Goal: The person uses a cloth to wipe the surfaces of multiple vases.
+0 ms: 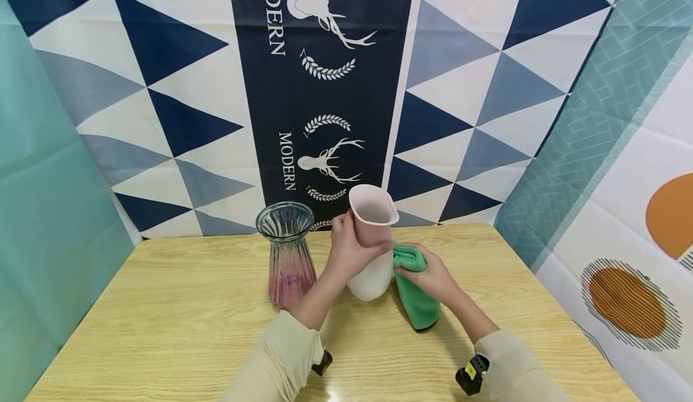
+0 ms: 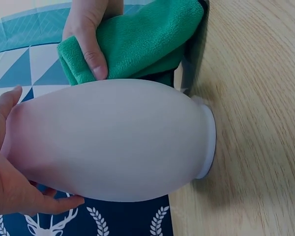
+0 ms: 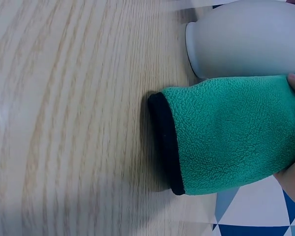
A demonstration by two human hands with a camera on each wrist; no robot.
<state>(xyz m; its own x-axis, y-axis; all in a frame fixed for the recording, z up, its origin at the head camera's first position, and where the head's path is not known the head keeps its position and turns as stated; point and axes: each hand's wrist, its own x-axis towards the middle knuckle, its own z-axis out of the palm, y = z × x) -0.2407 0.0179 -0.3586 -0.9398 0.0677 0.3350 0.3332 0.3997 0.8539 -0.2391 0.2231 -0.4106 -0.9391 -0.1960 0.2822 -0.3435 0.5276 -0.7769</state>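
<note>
A vase (image 1: 370, 275), pink at the neck and white below, stands on the wooden table. Around its neck my left hand (image 1: 351, 247) curls its fingers and thumb; in the left wrist view the vase (image 2: 113, 140) lies sideways across the picture, its foot at the tabletop. On the vase's right side, my right hand (image 1: 430, 272) grips a folded green cloth (image 1: 419, 299) with a dark edge. The cloth (image 3: 231, 132) hangs down beside the vase, against or very near its wall. Left of my left hand is a ribbed glass vase (image 1: 291, 263), blue-grey fading to pink.
The pale wooden table (image 1: 178, 330) reaches back to a patterned cloth backdrop (image 1: 186, 113) with triangles and deer heads. A teal hanging (image 1: 49, 209) borders the left side, and a printed white hanging (image 1: 622, 239) borders the right.
</note>
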